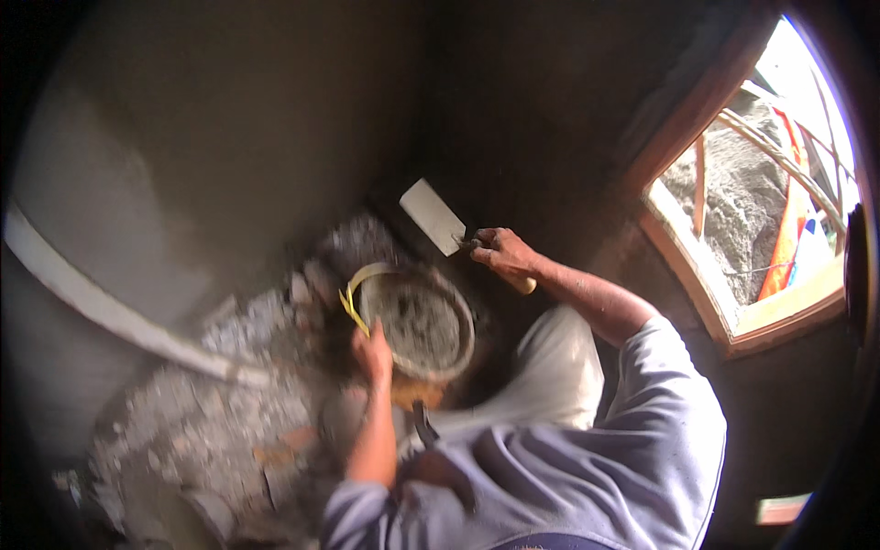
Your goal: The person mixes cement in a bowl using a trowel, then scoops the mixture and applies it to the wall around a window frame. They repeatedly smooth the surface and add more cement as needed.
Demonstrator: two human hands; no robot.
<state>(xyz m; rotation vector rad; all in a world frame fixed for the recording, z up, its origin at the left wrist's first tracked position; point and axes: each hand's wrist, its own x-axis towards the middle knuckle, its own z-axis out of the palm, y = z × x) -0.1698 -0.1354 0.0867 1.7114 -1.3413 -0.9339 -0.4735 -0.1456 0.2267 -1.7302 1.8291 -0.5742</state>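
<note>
My right hand (507, 255) is closed around the light-coloured handle of a trowel, whose flat rectangular blade (433, 216) points up and away to the left, near the dark wall. No mortar load can be made out on the blade. Below and left of it stands a round tub (466, 332) with wet grey mortar (411, 321) inside. My left hand (371, 350) is at the tub's near left rim, its fingers closed on a yellow strap (349, 304) that runs up along the rim. Whether the strap is fixed to the tub cannot be seen.
Broken rubble (206, 417) covers the floor at the left, below a long pale strip (119, 316) that looks curved along the wall. A wooden window frame (683, 266) is at the right, with a sand heap (733, 188) and poles outside. My bent knee (559, 362) is close to the tub.
</note>
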